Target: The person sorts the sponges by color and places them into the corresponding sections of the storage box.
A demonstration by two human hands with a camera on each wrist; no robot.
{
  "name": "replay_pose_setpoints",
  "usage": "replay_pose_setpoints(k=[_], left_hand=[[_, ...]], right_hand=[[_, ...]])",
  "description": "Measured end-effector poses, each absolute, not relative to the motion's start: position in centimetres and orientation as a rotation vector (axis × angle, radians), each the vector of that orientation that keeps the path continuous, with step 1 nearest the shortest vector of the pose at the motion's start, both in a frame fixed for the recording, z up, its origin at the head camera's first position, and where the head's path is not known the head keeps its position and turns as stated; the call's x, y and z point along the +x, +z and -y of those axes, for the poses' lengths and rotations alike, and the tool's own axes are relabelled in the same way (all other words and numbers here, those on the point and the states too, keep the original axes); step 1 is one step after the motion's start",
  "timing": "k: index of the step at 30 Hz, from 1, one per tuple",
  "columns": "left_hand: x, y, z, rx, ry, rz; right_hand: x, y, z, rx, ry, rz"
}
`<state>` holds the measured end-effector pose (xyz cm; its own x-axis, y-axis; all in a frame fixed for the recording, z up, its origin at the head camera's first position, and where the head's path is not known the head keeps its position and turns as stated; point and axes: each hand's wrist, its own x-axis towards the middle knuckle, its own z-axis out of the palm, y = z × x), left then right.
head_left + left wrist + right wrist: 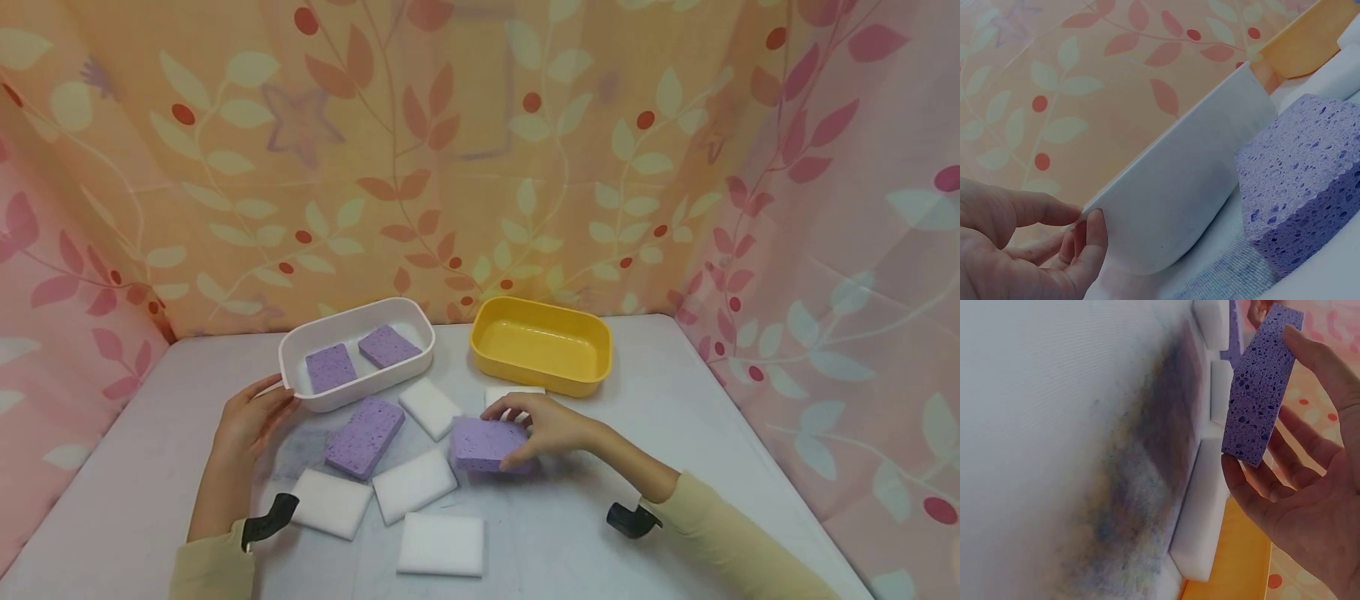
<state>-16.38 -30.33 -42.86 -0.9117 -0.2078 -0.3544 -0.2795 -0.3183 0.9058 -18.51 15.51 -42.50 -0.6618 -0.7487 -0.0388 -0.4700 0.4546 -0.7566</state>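
My left hand [251, 417] pinches the near left rim of a white plastic tub [341, 401], thumb and fingers on its edge in the left wrist view. Two purple sponges [331, 368] lie inside that tub. Over the table my right hand [551, 423] grips another purple sponge [487, 443] between thumb and fingertips; the right wrist view shows this sponge [1263, 387] held up off the cloth. One more purple sponge [365, 437] lies just in front of the tub. Behind the right hand, a white sponge [514, 392] is partly hidden.
A yellow tub [542, 346] stands at the back, right of the white one, with nothing inside. Several white sponge pads [441, 543] are spread over the middle and front of the white table [675, 400]. Patterned curtains [480, 167] enclose the back and sides.
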Motion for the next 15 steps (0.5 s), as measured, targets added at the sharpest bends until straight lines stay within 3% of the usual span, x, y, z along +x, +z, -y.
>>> replay_pose_setpoints(k=[15], left_hand=[[-16.5,-43.0,30.5,-0.653,2.439,-1.781]], right_hand=[[-19.2,-41.2,-12.7,-0.837,-1.128,-2.425]])
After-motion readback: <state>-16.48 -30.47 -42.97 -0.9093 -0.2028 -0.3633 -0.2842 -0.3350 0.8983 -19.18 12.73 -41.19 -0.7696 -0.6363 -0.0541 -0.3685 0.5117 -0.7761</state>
